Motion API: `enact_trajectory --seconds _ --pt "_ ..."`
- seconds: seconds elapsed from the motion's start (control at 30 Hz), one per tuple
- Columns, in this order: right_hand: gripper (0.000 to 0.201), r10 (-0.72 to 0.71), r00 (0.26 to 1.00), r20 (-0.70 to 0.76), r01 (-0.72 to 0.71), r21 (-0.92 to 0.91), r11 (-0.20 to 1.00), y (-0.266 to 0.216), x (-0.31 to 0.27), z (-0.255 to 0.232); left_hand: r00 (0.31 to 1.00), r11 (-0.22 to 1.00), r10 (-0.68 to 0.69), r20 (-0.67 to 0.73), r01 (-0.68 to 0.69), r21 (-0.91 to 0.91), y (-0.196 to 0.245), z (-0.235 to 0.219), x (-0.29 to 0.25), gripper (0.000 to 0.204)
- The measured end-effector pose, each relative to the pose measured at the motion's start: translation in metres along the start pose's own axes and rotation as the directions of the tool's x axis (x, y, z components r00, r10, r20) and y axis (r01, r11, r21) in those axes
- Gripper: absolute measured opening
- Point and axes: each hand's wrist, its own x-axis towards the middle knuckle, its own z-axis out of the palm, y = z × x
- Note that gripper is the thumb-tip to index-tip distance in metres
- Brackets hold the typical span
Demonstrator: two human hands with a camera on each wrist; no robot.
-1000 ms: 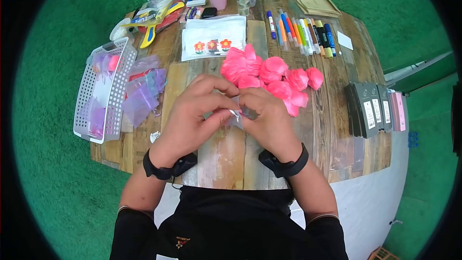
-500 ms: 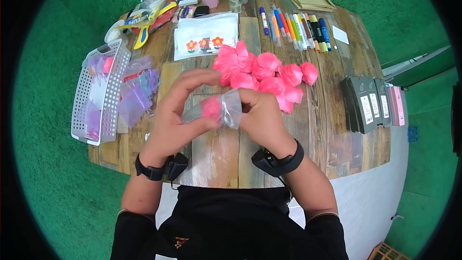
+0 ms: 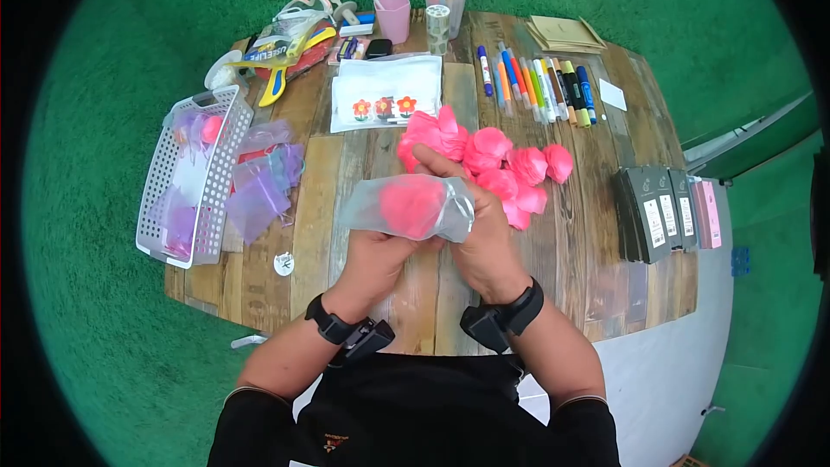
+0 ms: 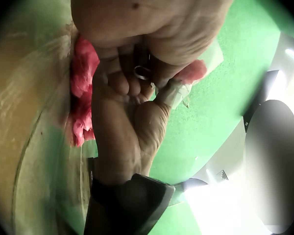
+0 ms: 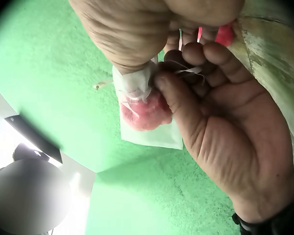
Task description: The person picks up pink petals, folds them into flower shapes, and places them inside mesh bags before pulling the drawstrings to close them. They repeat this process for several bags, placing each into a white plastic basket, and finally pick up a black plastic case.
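Between both hands is a translucent white drawstring pouch (image 3: pixel 363 207) with a bright pink petal bundle (image 3: pixel 413 207) inside. Its gathered neck points right in the head view. My right hand (image 3: pixel 486 238) pinches the pouch at that neck. From below, my left hand (image 3: pixel 376 264) grips it, with the thumb pressed to the gathered part in the right wrist view. A thin white drawstring (image 5: pixel 188 71) runs across the left fingers there. The pouch hides most of the left fingers in the head view. Beyond the hands lies a pile of pink fabric petals (image 3: pixel 488 151).
At left stands a white perforated basket (image 3: pixel 226 151) beside purple organza bags (image 3: pixel 259 195). A white packet with flower prints (image 3: pixel 385 82) lies beyond the petals. Markers (image 3: pixel 540 86) are lined up at back right, and black boxes (image 3: pixel 644 216) stand at right. A round sticker (image 3: pixel 284 264) lies front left.
The pouch has turned and come into fuller view. My left hand has moved from around its side to underneath, and my right hand still pinches the neck.
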Motion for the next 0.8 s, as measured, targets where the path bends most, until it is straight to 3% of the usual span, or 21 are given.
enact_trajectory --seconds 0.13,0.23,0.33,0.43,0.53,0.63,0.7,0.8 --pt "0.041 0.032 0.999 -0.042 -0.028 0.082 0.996 -0.002 -0.001 0.001 1.000 0.996 0.003 0.013 -0.004 0.091 -0.005 0.005 0.002 0.046" --pt "0.042 -0.016 0.999 -0.040 0.020 0.099 0.995 0.001 0.000 0.001 0.996 0.995 -0.047 -0.082 0.054 0.083 0.001 0.022 0.000 0.041" --pt "0.038 -0.023 0.999 0.023 0.020 0.128 0.992 0.002 -0.001 -0.004 0.998 0.965 0.001 -0.059 0.015 0.263 0.002 0.025 0.001 0.043" --pt "0.037 0.009 0.991 0.134 -0.020 0.077 0.997 -0.004 -0.001 -0.013 0.995 0.792 0.081 0.052 -0.096 0.602 -0.003 0.008 0.004 0.051" --pt "0.029 0.006 0.994 0.114 -0.003 -0.026 1.000 -0.009 -0.003 -0.010 0.990 0.868 -0.095 0.103 0.032 0.495 0.005 0.003 0.002 0.056" --pt "0.020 -0.064 0.995 0.073 0.075 -0.161 0.984 -0.003 -0.004 -0.017 0.976 0.894 -0.180 0.123 0.110 0.435 0.025 0.003 0.000 0.065" --pt "0.016 -0.183 0.983 0.036 0.185 -0.275 0.943 -0.009 -0.001 -0.017 0.976 0.889 -0.190 0.104 0.126 0.440 0.040 -0.014 0.002 0.072" --pt "0.016 -0.177 0.984 0.014 0.173 -0.310 0.935 -0.009 -0.001 -0.015 0.988 0.937 -0.106 0.112 0.061 0.344 0.069 -0.038 0.006 0.087"
